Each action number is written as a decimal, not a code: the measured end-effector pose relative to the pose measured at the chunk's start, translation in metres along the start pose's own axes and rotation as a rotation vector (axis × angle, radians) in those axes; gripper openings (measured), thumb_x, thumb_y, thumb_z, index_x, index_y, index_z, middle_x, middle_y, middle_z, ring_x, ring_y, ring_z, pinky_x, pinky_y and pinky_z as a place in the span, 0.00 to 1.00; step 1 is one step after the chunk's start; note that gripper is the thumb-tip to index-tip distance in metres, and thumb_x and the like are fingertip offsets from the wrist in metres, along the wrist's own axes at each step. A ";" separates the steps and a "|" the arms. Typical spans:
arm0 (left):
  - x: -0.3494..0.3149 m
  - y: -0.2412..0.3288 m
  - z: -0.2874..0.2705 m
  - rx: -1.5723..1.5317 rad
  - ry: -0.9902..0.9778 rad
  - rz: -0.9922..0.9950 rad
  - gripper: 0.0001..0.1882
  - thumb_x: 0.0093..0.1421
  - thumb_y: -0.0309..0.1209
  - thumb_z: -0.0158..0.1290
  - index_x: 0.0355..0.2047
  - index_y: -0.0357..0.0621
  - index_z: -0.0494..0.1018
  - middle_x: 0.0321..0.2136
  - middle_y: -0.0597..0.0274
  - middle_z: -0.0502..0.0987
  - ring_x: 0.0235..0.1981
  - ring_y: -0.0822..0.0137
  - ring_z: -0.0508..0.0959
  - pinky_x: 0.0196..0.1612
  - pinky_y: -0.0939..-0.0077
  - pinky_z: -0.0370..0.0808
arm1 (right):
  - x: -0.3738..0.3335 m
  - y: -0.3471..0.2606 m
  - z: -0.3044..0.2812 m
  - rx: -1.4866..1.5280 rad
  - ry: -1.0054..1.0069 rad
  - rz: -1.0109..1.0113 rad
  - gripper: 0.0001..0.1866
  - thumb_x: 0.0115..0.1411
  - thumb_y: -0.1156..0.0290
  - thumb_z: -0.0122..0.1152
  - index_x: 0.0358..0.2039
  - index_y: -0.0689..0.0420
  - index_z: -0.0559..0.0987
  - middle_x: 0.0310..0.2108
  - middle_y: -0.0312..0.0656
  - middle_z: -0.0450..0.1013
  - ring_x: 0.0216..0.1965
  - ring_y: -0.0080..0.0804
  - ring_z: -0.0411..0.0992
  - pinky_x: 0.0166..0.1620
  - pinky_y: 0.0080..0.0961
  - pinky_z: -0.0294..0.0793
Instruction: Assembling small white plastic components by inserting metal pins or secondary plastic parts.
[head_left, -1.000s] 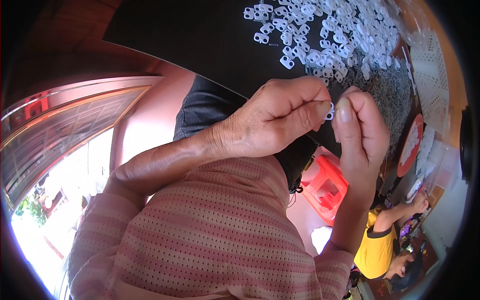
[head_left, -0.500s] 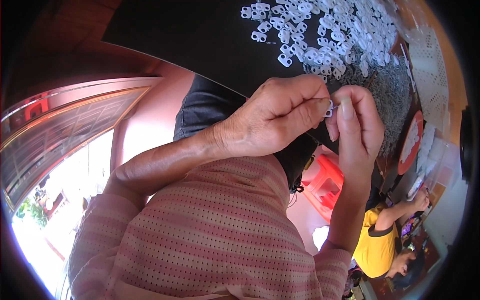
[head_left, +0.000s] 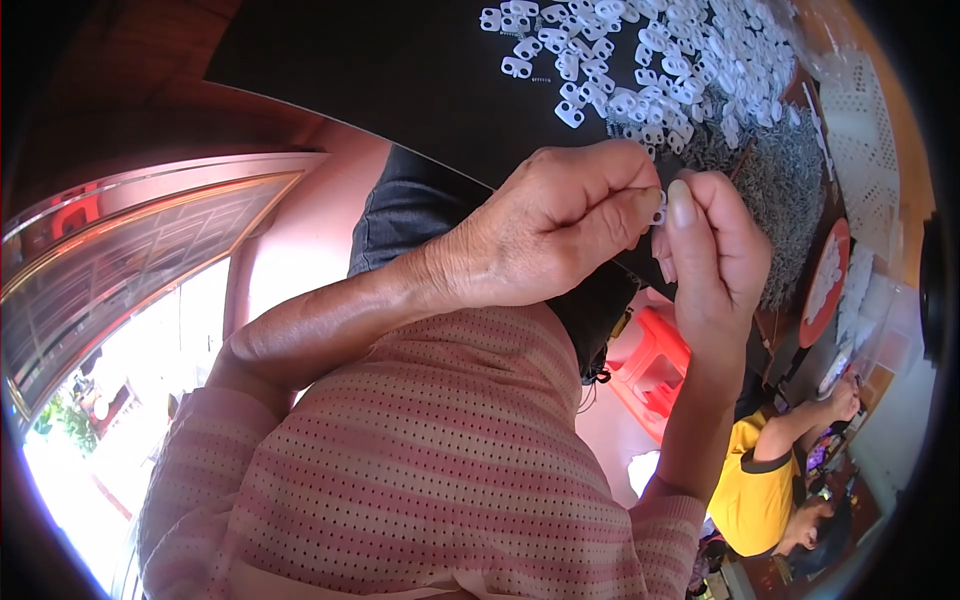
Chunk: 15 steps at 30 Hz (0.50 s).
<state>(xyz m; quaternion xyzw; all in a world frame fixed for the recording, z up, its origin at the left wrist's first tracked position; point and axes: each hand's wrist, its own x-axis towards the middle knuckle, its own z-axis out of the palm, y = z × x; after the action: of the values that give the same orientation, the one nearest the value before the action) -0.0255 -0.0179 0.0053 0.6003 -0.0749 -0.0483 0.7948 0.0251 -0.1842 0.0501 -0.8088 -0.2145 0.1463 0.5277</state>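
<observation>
Close together over the dark tabletop's near edge, my two hands meet at a small white plastic piece [head_left: 659, 208] with round holes. My left hand [head_left: 575, 225] pinches that piece between thumb and forefinger, only its edge showing. From the right, my right hand [head_left: 712, 235] is closed, its thumb pressed up against the piece; the small metal spring in its pinch is hidden behind the thumb now. Beyond the hands lies a large heap of similar white pieces [head_left: 690, 70]. A pile of grey metal springs [head_left: 785, 200] sits to its right, and one loose spring [head_left: 541, 79] lies left of the heap.
The black tabletop [head_left: 370, 70] spreads to the far left. To the right are a red round tray [head_left: 825, 285] with white pieces and a perforated white sheet [head_left: 862, 140]. Below the table stands a red plastic stool [head_left: 650, 375]. A person in a yellow shirt [head_left: 750, 495] works at the right.
My right thumb has moved up and left against the white piece, closing the gap. The spring that showed between them is now out of sight. My left hand has barely moved.
</observation>
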 end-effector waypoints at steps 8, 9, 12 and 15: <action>0.001 0.000 -0.002 -0.015 -0.020 -0.035 0.09 0.70 0.30 0.45 0.36 0.36 0.71 0.26 0.68 0.71 0.28 0.79 0.69 0.34 0.84 0.68 | 0.001 -0.004 -0.009 -0.007 -0.065 0.062 0.06 0.66 0.76 0.54 0.30 0.61 0.73 0.20 0.29 0.63 0.21 0.12 0.58 0.24 0.15 0.58; 0.001 0.000 -0.002 -0.031 -0.020 -0.040 0.09 0.70 0.30 0.45 0.35 0.36 0.71 0.26 0.68 0.71 0.28 0.79 0.69 0.34 0.84 0.68 | 0.000 -0.004 -0.011 0.063 -0.072 0.080 0.05 0.66 0.75 0.54 0.32 0.61 0.73 0.21 0.29 0.64 0.22 0.12 0.59 0.25 0.14 0.58; 0.001 0.000 -0.001 -0.059 -0.024 -0.045 0.09 0.70 0.30 0.46 0.35 0.36 0.71 0.26 0.68 0.71 0.28 0.79 0.69 0.34 0.84 0.68 | -0.002 -0.004 -0.013 0.117 -0.088 0.087 0.04 0.66 0.75 0.54 0.34 0.61 0.73 0.23 0.29 0.66 0.24 0.11 0.60 0.27 0.12 0.60; 0.001 0.001 -0.003 -0.044 -0.039 -0.051 0.09 0.70 0.30 0.46 0.35 0.36 0.71 0.26 0.68 0.71 0.28 0.80 0.69 0.34 0.84 0.67 | -0.001 -0.002 -0.010 0.069 -0.097 0.058 0.04 0.66 0.75 0.54 0.34 0.61 0.73 0.24 0.29 0.66 0.25 0.11 0.61 0.28 0.11 0.61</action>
<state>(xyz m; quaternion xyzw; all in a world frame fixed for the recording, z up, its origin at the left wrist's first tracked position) -0.0241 -0.0154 0.0053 0.5835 -0.0740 -0.0819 0.8046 0.0287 -0.1920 0.0558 -0.7881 -0.2109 0.2078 0.5397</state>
